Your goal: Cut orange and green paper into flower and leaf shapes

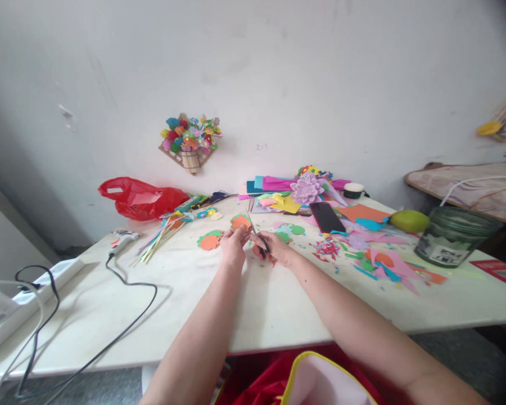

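Observation:
Between the fingers of my left hand [233,243] is an orange scalloped paper flower [239,222], held a little above the table. My right hand [276,249] is closed around the dark handles of a pair of scissors [263,242]. The scissor blades point up and away, close beside the orange paper flower; I cannot tell whether they touch it. Left of my left hand, orange and green scalloped cutouts [211,241] lie flat. More green and blue cutouts [290,230] lie just beyond my right hand.
Paper scraps [388,264] spread over the table's right side, near a black phone [328,217] and a green glass jar [442,242]. A red plastic bag [143,198] lies at the back left. A glue gun [124,242] trails its cord near a white power strip [54,281].

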Action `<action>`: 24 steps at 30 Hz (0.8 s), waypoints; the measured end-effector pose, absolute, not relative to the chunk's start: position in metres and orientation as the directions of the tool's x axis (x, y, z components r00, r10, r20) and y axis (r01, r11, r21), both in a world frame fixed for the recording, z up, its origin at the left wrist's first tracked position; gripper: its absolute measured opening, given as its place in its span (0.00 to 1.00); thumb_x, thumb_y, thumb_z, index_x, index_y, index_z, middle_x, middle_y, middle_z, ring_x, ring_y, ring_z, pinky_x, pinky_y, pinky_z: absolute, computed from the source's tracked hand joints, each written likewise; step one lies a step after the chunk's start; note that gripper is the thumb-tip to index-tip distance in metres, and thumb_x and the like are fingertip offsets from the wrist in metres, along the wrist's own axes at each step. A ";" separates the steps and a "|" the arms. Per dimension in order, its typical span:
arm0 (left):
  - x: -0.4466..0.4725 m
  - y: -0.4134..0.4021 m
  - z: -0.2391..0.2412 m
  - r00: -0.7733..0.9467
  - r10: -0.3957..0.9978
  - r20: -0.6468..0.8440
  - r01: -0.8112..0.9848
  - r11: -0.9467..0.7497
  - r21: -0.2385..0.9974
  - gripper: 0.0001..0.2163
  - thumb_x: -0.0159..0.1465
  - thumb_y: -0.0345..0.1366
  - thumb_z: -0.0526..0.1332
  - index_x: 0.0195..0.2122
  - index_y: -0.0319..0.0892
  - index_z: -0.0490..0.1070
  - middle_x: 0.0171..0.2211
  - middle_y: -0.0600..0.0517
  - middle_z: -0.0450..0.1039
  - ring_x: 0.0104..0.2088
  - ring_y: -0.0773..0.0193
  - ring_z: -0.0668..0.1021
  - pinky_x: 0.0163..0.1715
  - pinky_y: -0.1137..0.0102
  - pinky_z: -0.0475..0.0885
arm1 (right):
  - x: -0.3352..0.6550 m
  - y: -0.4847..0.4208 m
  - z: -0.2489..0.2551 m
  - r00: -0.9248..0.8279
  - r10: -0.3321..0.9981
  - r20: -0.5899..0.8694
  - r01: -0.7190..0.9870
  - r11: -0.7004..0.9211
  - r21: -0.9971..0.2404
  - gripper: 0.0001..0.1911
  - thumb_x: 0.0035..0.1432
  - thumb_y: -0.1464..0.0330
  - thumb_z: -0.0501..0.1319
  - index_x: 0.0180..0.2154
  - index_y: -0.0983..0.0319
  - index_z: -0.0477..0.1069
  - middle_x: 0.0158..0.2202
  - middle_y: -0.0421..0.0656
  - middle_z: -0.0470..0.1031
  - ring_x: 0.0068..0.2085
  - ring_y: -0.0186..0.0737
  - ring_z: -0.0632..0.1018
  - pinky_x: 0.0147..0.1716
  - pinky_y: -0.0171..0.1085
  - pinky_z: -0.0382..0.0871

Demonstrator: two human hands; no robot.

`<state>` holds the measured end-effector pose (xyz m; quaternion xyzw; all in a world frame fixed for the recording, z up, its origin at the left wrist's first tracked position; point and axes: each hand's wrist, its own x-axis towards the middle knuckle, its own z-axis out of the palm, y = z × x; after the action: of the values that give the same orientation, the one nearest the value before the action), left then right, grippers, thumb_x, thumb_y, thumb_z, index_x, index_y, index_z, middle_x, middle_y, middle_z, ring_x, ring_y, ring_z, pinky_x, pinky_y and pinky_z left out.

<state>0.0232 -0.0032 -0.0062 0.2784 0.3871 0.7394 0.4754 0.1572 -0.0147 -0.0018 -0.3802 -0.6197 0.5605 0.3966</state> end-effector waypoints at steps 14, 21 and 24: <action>0.025 -0.005 -0.004 -0.403 0.915 0.000 -0.543 -0.239 0.805 0.15 0.47 0.33 0.74 0.25 0.43 0.66 0.25 0.51 0.78 0.38 0.53 0.86 0.44 0.62 0.79 | 0.156 -0.012 -0.005 -0.404 0.910 0.093 0.036 0.117 -0.992 0.20 0.58 0.50 0.67 0.34 0.60 0.70 0.19 0.35 0.69 0.18 0.31 0.67 0.13 0.28 0.51; 0.026 -0.006 -0.003 -0.400 0.916 0.002 -0.561 -0.247 0.790 0.13 0.48 0.31 0.73 0.25 0.43 0.66 0.25 0.52 0.78 0.34 0.55 0.86 0.44 0.62 0.79 | 0.156 -0.017 0.003 -0.390 0.919 0.060 0.067 0.094 -0.993 0.18 0.58 0.53 0.67 0.33 0.60 0.68 0.19 0.34 0.68 0.18 0.31 0.67 0.13 0.28 0.51; 0.025 -0.006 -0.002 -0.391 0.920 0.015 -0.574 -0.257 0.777 0.12 0.48 0.30 0.72 0.25 0.42 0.67 0.25 0.51 0.78 0.32 0.56 0.86 0.43 0.62 0.79 | 0.158 -0.020 0.006 -0.406 0.913 0.038 0.090 0.081 -0.993 0.18 0.58 0.53 0.67 0.34 0.60 0.67 0.19 0.33 0.68 0.16 0.30 0.66 0.12 0.28 0.52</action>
<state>0.0247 -0.0063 -0.0020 0.2432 0.3553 0.7547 0.4951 0.1576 -0.0204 0.0063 -0.3960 -0.6330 0.5500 0.3743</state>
